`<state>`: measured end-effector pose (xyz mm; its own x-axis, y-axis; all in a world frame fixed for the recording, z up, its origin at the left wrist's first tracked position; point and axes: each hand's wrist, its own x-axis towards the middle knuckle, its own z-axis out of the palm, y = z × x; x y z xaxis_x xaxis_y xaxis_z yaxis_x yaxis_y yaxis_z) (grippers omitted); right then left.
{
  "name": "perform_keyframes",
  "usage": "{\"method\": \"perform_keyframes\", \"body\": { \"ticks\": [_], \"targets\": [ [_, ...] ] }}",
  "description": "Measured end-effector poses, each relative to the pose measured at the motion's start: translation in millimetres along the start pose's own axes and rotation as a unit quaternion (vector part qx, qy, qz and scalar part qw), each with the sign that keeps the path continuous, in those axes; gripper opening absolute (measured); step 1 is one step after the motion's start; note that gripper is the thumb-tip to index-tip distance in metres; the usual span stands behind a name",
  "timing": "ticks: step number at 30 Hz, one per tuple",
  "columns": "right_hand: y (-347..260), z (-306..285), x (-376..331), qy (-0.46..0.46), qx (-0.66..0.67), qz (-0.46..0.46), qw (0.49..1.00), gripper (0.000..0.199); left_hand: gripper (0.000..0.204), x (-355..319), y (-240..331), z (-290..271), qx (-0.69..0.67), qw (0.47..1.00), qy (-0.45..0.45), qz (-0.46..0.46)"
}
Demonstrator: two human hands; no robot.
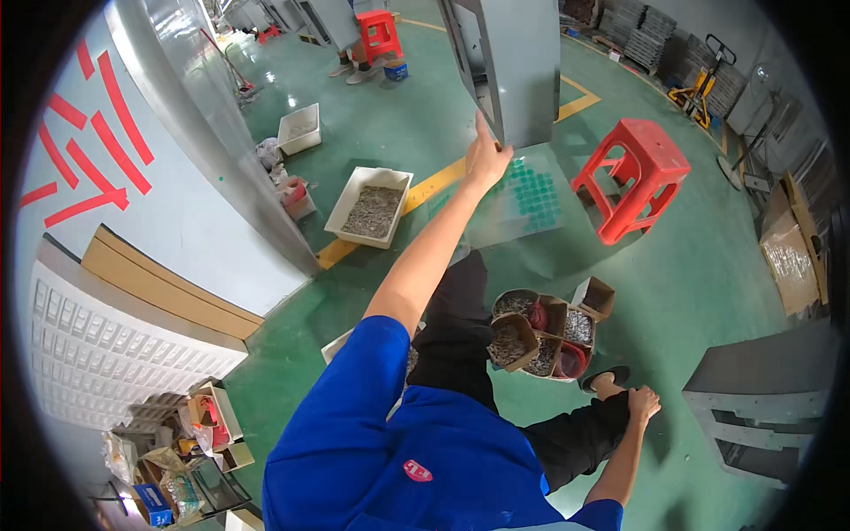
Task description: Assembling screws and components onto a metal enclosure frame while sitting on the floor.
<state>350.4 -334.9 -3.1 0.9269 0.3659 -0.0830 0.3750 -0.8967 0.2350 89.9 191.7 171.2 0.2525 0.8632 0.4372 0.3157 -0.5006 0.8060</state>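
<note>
A tall grey sheet-metal cabinet (522,80) stands ahead of me. My left hand (487,162) reaches out to its lower near corner. The index finger lies up along the metal edge and the thumb is at the bottom, so the hand is closed on that corner. Under the cabinet's near end lies a clear plastic sheet (500,217) with green round spots. My right hand (645,404) rests on my right knee, fingers bent over the black trouser leg (580,435), with no object in it.
A red plastic stool (642,159) stands right of the cabinet. Between my legs sits a group of small boxes (549,332) with metal parts. A white bin (403,177) of small parts is at the left. A grey metal housing (753,389) stands at the right, a large white panel (142,168) at the left.
</note>
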Motion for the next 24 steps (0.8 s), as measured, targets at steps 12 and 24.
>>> {"method": "perform_keyframes", "body": {
  "ticks": [12, 24],
  "targets": [
    [4, 4, 3, -0.017, -0.003, 0.003, 1.000, 0.038, 0.096, -19, 42, 38, 0.021, 0.994, -0.090, 0.062],
    [8, 13, 3, 0.027, 0.002, -0.006, 1.000, 0.034, 0.039, -44, 5, 75, -0.005, 0.982, -0.174, 0.070]
  ]
}}
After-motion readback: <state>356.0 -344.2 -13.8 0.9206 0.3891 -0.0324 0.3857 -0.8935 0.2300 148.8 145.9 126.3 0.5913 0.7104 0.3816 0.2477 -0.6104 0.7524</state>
